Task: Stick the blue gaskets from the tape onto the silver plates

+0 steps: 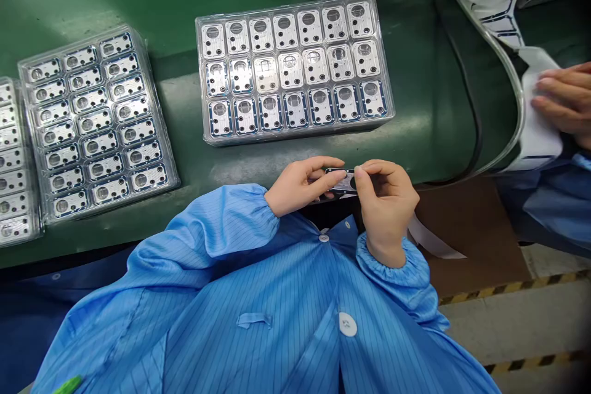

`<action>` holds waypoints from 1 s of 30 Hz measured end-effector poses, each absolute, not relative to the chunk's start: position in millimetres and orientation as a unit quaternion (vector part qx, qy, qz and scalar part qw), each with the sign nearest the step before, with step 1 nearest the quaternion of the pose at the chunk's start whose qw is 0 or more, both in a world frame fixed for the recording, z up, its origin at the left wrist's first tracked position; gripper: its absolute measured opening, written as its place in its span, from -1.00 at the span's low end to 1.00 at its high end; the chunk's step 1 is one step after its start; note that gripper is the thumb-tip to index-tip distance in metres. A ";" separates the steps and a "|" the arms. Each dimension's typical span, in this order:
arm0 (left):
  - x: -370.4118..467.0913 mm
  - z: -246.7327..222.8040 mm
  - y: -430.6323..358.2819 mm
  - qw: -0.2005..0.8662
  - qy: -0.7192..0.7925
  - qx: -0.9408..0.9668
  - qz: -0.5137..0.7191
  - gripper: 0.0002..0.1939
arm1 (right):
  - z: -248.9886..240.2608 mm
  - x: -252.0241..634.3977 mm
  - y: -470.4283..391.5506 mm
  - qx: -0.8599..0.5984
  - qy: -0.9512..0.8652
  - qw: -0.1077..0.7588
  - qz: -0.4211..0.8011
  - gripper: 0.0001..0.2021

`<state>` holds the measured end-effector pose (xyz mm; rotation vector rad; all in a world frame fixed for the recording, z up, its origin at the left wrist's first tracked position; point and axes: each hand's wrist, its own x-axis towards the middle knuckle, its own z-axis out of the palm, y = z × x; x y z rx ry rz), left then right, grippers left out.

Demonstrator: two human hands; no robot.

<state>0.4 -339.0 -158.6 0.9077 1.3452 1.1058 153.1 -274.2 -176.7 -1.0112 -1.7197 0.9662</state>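
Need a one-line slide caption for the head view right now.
Left hand and right hand pinch a small metal plate at the green table edge, before a clear tray of like parts.

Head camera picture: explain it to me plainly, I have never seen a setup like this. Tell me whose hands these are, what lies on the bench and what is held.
The one picture comes from a camera on a person's head, looking down at their own hands and blue coat. The left hand and right hand together pinch one small metal plate just above the bench edge. On the green bench lie clear plastic trays of the same plates: one straight ahead, another to the left, a third cut off at the left border. At the right edge, another person's hand rests on white material.
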 end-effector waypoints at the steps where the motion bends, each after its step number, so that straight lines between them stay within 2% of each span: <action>1: 0.2 -159.2 -338.9 0.546 0.575 0.392 0.467 -0.62 | -176.6 152.8 -274.9 -0.403 -0.701 0.440 0.390 -0.90; 10: 2.1 -164.5 -340.1 0.487 0.593 0.418 0.487 -0.66 | -179.4 147.6 -282.3 -0.417 -0.681 0.426 0.425 -0.87; 14: 1.4 -161.2 -339.9 0.500 0.596 0.371 0.507 -0.65 | -180.5 146.1 -287.0 -0.389 -0.671 0.417 0.475 -0.49; 16: 1.0 -160.3 -339.9 0.500 0.595 0.350 0.524 -0.64 | -179.7 147.3 -286.8 -0.386 -0.666 0.423 0.478 -0.39; 17: 1.0 -160.2 -339.9 0.497 0.593 0.342 0.534 -0.64 | -178.9 148.2 -286.1 -0.390 -0.664 0.425 0.476 -0.42; 21: 2.1 -160.5 -340.0 0.482 0.587 0.314 0.570 -0.64 | -174.2 151.1 -284.2 -0.412 -0.660 0.399 0.485 -0.77; 24: 3.0 -160.7 -340.0 0.483 0.578 0.300 0.585 -0.63 | -172.2 149.3 -285.7 -0.419 -0.656 0.380 0.500 -0.78; 30: 1.4 -159.4 -339.6 0.510 0.546 0.311 0.587 -0.60 | -174.3 145.9 -285.9 -0.426 -0.610 0.405 0.531 -0.79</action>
